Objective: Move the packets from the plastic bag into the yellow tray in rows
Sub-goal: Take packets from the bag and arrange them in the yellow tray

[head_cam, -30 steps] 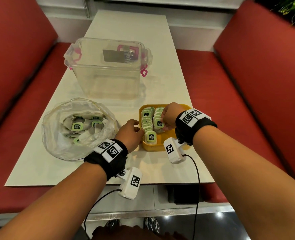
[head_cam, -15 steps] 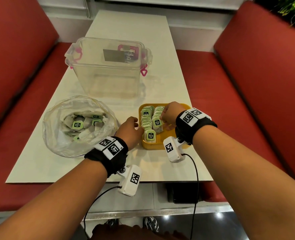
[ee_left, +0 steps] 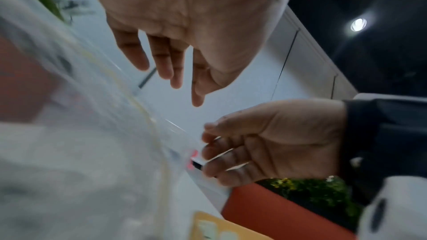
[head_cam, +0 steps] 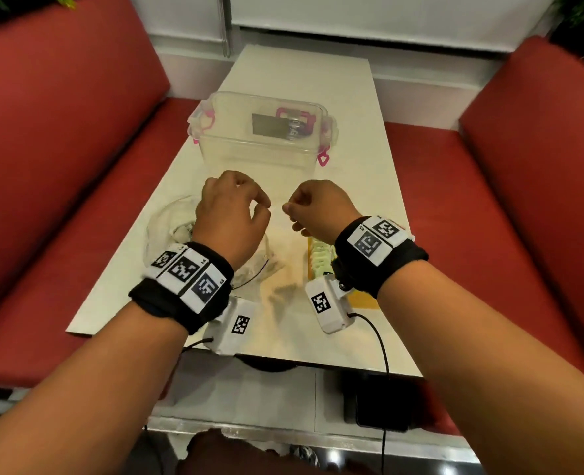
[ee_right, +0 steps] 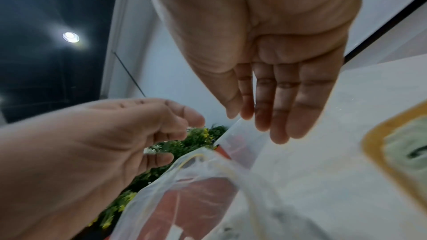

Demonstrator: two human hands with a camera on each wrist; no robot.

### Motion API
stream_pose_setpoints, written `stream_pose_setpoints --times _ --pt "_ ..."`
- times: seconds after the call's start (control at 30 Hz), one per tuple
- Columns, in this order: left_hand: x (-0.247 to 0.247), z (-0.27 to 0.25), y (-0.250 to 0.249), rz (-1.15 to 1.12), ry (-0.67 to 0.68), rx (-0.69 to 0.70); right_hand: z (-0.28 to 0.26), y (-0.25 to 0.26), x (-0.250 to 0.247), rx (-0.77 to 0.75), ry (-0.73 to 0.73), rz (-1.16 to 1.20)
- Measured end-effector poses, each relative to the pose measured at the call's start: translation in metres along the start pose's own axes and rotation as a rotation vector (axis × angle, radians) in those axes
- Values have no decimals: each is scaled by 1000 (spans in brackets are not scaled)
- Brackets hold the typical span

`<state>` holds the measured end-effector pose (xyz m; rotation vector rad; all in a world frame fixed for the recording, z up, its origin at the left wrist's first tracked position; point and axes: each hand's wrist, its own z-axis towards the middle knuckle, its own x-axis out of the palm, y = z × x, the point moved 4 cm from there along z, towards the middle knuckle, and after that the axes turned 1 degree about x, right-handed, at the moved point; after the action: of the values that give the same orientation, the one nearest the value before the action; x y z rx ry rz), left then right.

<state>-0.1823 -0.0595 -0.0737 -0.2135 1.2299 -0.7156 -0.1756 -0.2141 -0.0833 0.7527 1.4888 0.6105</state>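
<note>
Hovering above the desk (head_cam: 352, 159), loosely curled, no packet visible in either: left hand (head_cam: 230, 217) directly over the plastic bag (head_cam: 167, 228) toward the left edge, right hand (head_cam: 318, 210) over the yellow tray (head_cam: 362, 301) and its rows of packets (head_cam: 319, 258); bag likely reached soonest from the left.

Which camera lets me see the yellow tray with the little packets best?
The head view, though only partly: the yellow tray sits on the table under the right wrist, with a row of packets showing. The right wrist view catches a blurred corner with greenish packets inside. The left wrist view shows only a blurry corner at the bottom edge.
</note>
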Motion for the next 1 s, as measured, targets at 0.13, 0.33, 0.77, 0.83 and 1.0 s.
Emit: stream_pose_setpoints --times 0.13,0.33,0.77,0.83,1.0 --pt "-30 -15 53 245 44 -204 -3 38 41 -141 125 111" --pt "-25 -40 114 194 247 -417 -9 48 104 -286 315 -172" --pt "-13 -46 127 228 255 -174 0 41 142 -290 353 -648" --pt "-12 -50 128 249 305 -145 1 46 153 -399 393 -726" --pt "-7 -59 134 278 372 -154 3 41 172 -469 469 -832"
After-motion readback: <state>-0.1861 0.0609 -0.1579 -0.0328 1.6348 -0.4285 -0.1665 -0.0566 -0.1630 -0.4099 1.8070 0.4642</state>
